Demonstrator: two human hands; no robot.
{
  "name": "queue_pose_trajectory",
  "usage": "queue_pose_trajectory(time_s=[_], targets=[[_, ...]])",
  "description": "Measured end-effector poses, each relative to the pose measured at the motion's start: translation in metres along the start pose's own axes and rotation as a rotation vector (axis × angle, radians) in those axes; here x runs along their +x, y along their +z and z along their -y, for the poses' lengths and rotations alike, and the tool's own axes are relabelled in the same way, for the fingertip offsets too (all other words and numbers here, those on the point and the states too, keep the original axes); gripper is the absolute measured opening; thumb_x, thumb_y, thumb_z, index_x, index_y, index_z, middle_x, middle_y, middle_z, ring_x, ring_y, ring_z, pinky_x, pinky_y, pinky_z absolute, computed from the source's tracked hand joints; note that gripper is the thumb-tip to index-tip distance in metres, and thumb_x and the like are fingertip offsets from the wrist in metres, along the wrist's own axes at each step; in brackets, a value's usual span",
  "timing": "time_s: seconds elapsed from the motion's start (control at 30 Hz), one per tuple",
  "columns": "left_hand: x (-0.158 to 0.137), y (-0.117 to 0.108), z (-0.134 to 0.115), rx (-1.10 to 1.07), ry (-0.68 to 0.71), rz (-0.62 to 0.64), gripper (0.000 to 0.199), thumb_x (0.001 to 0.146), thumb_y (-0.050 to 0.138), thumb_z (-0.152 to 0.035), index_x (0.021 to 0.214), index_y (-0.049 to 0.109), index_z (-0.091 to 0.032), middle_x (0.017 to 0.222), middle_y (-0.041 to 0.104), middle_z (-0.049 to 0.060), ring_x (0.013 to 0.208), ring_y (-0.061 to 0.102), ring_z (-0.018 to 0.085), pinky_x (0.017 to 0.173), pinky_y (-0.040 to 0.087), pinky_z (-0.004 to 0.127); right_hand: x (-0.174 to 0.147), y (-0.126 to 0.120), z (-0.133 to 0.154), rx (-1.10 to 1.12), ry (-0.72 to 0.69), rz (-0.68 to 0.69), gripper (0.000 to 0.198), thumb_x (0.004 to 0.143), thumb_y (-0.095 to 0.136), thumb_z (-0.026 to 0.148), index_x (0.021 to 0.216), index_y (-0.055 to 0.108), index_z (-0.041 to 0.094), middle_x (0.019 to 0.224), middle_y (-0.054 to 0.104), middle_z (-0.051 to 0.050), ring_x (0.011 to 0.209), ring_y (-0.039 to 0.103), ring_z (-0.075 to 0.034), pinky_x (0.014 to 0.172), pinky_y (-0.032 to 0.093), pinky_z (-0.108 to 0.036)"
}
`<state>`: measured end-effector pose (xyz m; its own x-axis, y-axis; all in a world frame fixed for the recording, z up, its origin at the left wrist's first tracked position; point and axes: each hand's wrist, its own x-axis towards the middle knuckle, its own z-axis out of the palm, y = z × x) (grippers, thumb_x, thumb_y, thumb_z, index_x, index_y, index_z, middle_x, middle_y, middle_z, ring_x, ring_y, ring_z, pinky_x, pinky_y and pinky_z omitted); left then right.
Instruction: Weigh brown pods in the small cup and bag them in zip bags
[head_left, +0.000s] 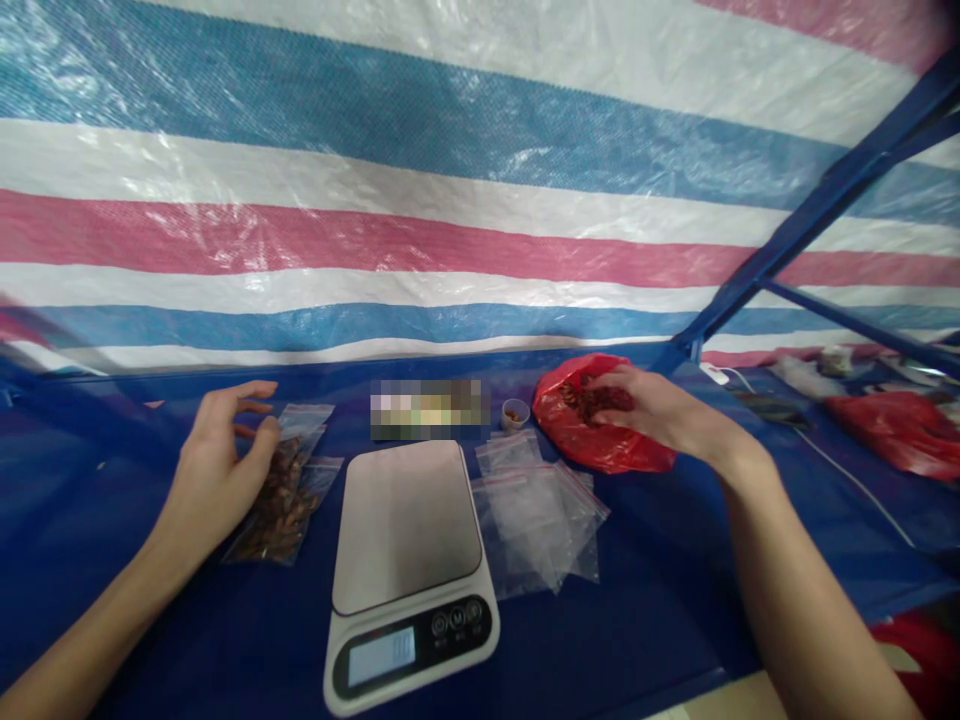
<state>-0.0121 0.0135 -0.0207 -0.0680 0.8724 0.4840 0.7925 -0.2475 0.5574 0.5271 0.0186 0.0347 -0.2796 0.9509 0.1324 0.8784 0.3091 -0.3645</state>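
My left hand (pixel 225 445) hovers at or just above several zip bags (pixel 281 515) filled with brown dried pieces. Its fingers are curved and apart, with nothing seen between them. On the right, my right hand (pixel 637 405) reaches into an opened red plastic bag (pixel 551 425) that holds dark reddish-brown pieces (pixel 577 400). Thumb and fingers are apart among the pieces, fingertips partly hidden. Between the hands stands a white kitchen scale (pixel 409 525) with a bare metal plate; its display (pixel 382 655) seems to read zero. Clear zip bags (pixel 536 515) lie in a loose pile right of it.
Behind the scale lies a blurred-out item (pixel 429 410). Near it stands a small round cup (pixel 515 415) with brown bits. A blue frame bar (pixel 810 220) slants at right, with a white cable (pixel 855 485) and another red bag (pixel 892 425) beyond. Striped sheeting (pixel 420 230) hangs behind the blue table.
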Motion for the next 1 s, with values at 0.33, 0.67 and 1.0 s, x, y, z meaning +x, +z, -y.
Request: queue_pose_trajectory(time_s=[0.33, 0.67, 1.0], targets=[[-0.001, -0.001, 0.0, -0.009, 0.003, 0.033, 0.038, 0.098, 0.053, -0.035, 0.132, 0.058, -0.02, 0.125, 0.062, 0.01, 0.107, 0.067, 0.025, 0.09, 0.057, 0.042, 0.009, 0.023, -0.016, -0.042, -0.139, -0.045, 0.027, 0.093, 0.057, 0.015, 0.103, 0.081, 0.021, 0.103, 0.08, -0.01, 0.094, 0.076, -0.027, 0.087, 0.06, -0.039], [-0.003, -0.001, -0.005, -0.01, 0.01, 0.056, 0.037, 0.098, 0.053, -0.037, 0.131, 0.058, -0.021, 0.126, 0.064, 0.01, 0.108, 0.067, 0.026, 0.09, 0.057, 0.044, 0.004, 0.004, 0.035, -0.037, -0.164, -0.312, 0.023, 0.102, 0.056, 0.025, 0.1, 0.079, 0.024, 0.102, 0.078, -0.01, 0.089, 0.075, -0.028, 0.084, 0.059, -0.041], [-0.004, 0.002, -0.006, -0.002, -0.012, 0.091, 0.042, 0.095, 0.053, -0.041, 0.132, 0.058, -0.023, 0.125, 0.064, 0.01, 0.107, 0.067, 0.028, 0.091, 0.057, 0.047, 0.027, 0.045, 0.092, 0.256, -0.266, -0.221, 0.014, 0.098, 0.067, 0.017, 0.097, 0.08, 0.023, 0.099, 0.081, -0.006, 0.089, 0.076, -0.023, 0.085, 0.06, -0.034]])
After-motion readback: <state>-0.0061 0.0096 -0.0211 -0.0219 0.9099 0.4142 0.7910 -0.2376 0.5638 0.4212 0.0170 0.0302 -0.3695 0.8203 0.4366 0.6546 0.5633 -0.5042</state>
